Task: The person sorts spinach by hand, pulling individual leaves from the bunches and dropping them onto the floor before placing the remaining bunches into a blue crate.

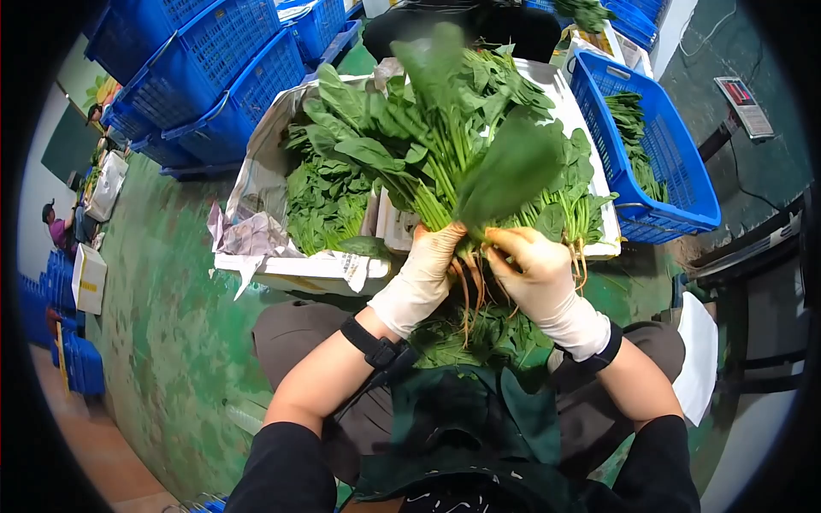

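My left hand (pixel 421 275), in a white glove, is closed around the stems of a bunch of spinach (pixel 436 154). The leaves fan upward and away from me, while orange-pink roots (pixel 467 299) dangle below the grip. Right beside it, my gloved right hand (pixel 547 278) pinches at the stem base of a single spinach leaf (pixel 516 167), which is blurred by motion. Loose leaves (pixel 487 338) lie beneath the hands, between my knees. More spinach (pixel 321 201) fills the white foam box (pixel 312 272) in front of me, and further rooted plants (pixel 577 214) lie to the right.
Blue crates (pixel 218 81) are stacked at the back left. A blue basket (pixel 684 192) with greens stands at the right, near a scale display (pixel 744 107). Another person's dark-clothed legs (pixel 539 30) are across from me. People (pixel 60 227) sit far left on the green floor (pixel 184 342).
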{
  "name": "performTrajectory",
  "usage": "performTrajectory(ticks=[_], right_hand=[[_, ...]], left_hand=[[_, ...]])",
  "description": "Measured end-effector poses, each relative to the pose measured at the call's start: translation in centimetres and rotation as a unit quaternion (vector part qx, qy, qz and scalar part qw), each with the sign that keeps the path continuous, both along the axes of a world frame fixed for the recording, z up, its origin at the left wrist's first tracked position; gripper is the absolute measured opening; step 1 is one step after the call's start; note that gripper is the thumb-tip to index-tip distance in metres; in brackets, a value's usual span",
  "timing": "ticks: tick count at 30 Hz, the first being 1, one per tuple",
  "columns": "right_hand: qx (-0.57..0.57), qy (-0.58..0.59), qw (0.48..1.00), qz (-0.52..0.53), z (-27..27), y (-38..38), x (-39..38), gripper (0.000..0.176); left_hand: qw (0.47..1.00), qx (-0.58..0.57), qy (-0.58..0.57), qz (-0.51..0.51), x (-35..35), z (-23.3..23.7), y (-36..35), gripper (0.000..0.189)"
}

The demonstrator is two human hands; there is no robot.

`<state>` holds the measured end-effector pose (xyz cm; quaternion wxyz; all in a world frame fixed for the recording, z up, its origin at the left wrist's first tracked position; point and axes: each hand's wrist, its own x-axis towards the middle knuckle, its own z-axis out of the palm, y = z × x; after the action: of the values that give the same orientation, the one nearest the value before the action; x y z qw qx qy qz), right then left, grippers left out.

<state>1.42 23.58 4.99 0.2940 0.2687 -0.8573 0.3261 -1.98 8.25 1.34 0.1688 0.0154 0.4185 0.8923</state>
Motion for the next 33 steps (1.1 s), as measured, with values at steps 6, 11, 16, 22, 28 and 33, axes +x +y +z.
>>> performTrajectory(ticks=[6, 11, 16, 22, 28, 33], right_hand=[[0.116, -0.018, 0.992, 0.040, -0.5, -0.6, 1.0, 0.025], [-0.152, -0.184, 0.966, 0.095, -0.7, -0.8, 1.6, 0.009], [-0.400, -0.532, 0.734, 0.131, 2.6, -0.5, 2.9, 0.016], [-0.214, -0.656, 0.717, 0.099, 5.1, 0.8, 1.8, 0.033], [-0.185, -0.361, 0.914, -0.020, 2.8, 0.3, 0.7, 0.034], [-0.178, -0.328, 0.927, -0.026, 1.4, -0.1, 0.1, 0.038]], left_hand=[[0.999, 0.002, -0.050, 0.006, -0.2, -1.3, 0.4, 0.032], [0.990, 0.074, -0.095, -0.070, 0.3, 0.7, -0.8, 0.032], [0.965, 0.178, -0.121, -0.151, -0.2, -0.2, -1.8, 0.036], [0.946, 0.247, -0.064, -0.200, -1.4, -0.8, -2.9, 0.041], [0.967, 0.166, -0.054, -0.186, -0.3, -0.5, -1.5, 0.044], [0.972, 0.118, -0.038, -0.199, -0.7, -1.2, -1.1, 0.054]])
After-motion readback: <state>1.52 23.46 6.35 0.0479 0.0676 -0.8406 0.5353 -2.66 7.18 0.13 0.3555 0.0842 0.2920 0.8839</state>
